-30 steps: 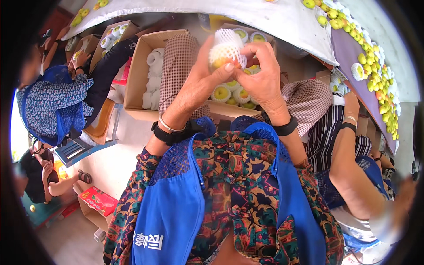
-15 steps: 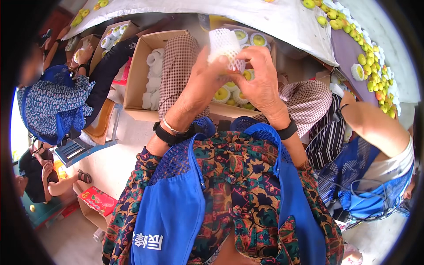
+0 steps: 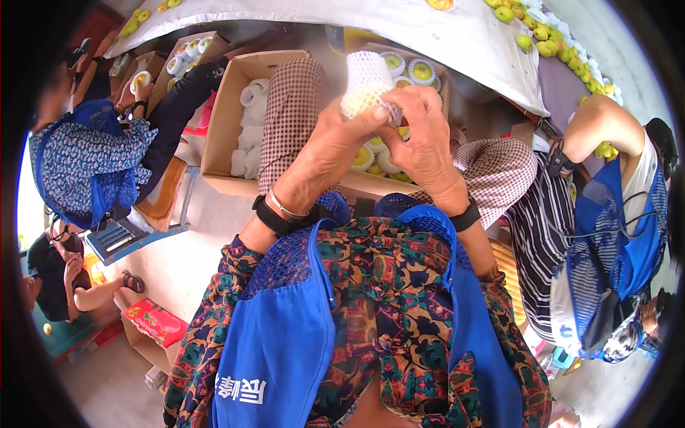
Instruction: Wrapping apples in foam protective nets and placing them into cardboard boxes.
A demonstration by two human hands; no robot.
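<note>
Both my hands are raised in front of me around one fruit in a white foam net sleeve (image 3: 365, 82). My left hand (image 3: 335, 139) grips it from below and the left. Fingers of my right hand (image 3: 421, 135) pinch the net's lower end. Just beyond them lies a cardboard box (image 3: 439, 85) with several yellow-green fruits (image 3: 421, 71) in white nets. To its left stands a second cardboard box (image 3: 221, 121) holding a pile of empty white foam nets (image 3: 250, 135). Both my wrists carry black bands.
A white-covered table (image 3: 457, 36) with loose yellow-green fruits (image 3: 542, 32) runs along the top. One person in a blue vest (image 3: 93, 164) sits at left by more boxes. Another in a blue vest (image 3: 614, 207) leans at right. A red box (image 3: 153, 321) lies on the floor.
The net has been drawn further over the fruit, which showed yellow a second ago. My hands shifted slightly right. The person at right has leaned into view.
</note>
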